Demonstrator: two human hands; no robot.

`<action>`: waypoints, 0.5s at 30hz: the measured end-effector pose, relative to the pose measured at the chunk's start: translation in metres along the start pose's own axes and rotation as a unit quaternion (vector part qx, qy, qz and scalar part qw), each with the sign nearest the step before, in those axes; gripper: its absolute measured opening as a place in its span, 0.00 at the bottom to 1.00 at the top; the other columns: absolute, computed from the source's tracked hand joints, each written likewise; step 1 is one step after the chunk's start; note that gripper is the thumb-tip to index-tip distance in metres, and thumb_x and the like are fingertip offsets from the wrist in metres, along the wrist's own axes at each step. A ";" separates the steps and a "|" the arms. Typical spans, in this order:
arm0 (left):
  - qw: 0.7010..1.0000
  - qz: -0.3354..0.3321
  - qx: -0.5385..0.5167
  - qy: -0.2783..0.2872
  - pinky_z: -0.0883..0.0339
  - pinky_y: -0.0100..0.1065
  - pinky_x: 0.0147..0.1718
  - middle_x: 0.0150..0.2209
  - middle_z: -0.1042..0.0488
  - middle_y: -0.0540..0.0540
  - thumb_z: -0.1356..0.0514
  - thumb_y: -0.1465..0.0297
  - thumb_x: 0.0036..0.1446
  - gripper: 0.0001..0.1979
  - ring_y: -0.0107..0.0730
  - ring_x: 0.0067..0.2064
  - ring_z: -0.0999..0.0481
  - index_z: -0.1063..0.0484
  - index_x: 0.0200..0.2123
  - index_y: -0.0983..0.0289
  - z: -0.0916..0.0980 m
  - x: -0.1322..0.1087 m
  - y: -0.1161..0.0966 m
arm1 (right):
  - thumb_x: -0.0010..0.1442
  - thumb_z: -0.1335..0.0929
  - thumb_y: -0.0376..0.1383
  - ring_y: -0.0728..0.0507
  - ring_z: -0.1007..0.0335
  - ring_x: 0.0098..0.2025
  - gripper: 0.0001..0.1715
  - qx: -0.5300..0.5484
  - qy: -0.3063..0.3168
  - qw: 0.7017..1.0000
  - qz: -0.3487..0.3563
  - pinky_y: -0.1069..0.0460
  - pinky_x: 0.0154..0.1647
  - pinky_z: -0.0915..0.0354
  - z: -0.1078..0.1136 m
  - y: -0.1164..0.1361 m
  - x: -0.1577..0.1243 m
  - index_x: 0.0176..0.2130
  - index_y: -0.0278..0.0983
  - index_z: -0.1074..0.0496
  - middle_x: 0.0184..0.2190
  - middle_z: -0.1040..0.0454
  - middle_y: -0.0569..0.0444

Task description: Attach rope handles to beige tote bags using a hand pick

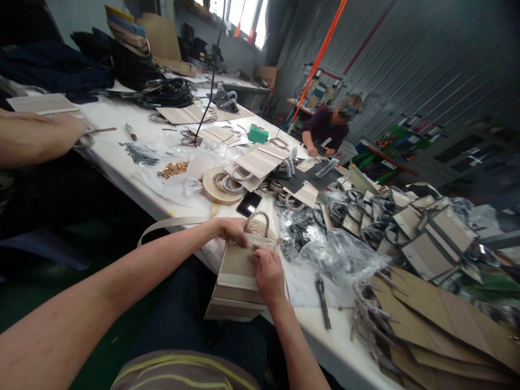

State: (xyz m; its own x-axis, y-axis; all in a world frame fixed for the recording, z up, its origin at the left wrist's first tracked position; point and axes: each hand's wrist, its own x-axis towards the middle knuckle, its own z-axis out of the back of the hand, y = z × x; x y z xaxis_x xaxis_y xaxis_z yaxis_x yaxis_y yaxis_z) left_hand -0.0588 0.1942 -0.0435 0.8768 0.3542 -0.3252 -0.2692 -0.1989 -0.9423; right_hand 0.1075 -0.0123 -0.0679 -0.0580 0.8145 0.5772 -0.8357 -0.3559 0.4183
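Note:
A beige handbag panel (239, 265) with a braided handle (265, 218) in clear wrap lies over my lap and the table's near edge. My left hand (234, 231) grips its top edge beside the handle's base. On the panel's upper part rests my right hand (267, 270), its fingers bent and bunched; what they pinch, if anything, is too small to make out. A pale strip (170, 222) passes behind my left forearm. Just beyond the panel lie a dark phone (249, 204) and a roll of beige tape (221, 187).
Right of me are pliers (323, 301), plastic bags (337, 260) and stacked brown panels (447, 325). Gold-coloured fittings (173, 170) and a green box (258, 134) lie farther back. Another person's arm (36, 138) reaches in at left; a co-worker (327, 130) sits across the table.

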 end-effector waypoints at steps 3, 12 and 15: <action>1.000 -0.003 0.000 0.000 0.28 0.28 0.27 0.29 0.17 0.56 0.24 0.74 0.33 0.16 0.34 0.29 0.22 0.14 0.31 0.68 -0.002 -0.002 -0.001 | 0.80 0.36 0.32 0.37 0.18 0.56 0.11 0.082 0.026 0.994 -0.073 0.42 0.59 0.26 0.015 0.001 0.011 0.50 0.43 0.24 0.53 0.15 0.47; 1.000 -0.005 -0.014 -0.002 0.24 0.30 0.31 0.33 0.15 0.58 0.23 0.74 0.34 0.18 0.37 0.33 0.19 0.14 0.34 0.67 -0.002 -0.003 -0.001 | 0.69 0.30 0.36 0.41 0.21 0.36 0.07 0.131 0.173 0.954 -0.205 0.48 0.42 0.30 0.046 -0.012 0.072 0.42 0.42 0.19 0.35 0.17 0.53; 1.000 -0.011 -0.020 -0.009 0.25 0.29 0.29 0.33 0.15 0.57 0.23 0.75 0.33 0.18 0.35 0.32 0.19 0.14 0.33 0.67 -0.003 -0.002 0.000 | 0.68 0.30 0.34 0.41 0.21 0.39 0.08 0.098 0.194 0.957 -0.189 0.48 0.42 0.31 0.039 -0.014 0.078 0.41 0.41 0.17 0.38 0.15 0.53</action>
State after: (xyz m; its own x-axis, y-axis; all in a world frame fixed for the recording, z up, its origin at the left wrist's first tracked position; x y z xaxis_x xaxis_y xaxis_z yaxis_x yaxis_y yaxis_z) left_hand -0.0592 0.1908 -0.0430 0.8751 0.3746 -0.3062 -0.2333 -0.2277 -0.9454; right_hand 0.1362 0.0383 -0.0010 -0.0018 0.9976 0.0698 -0.7201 -0.0498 0.6921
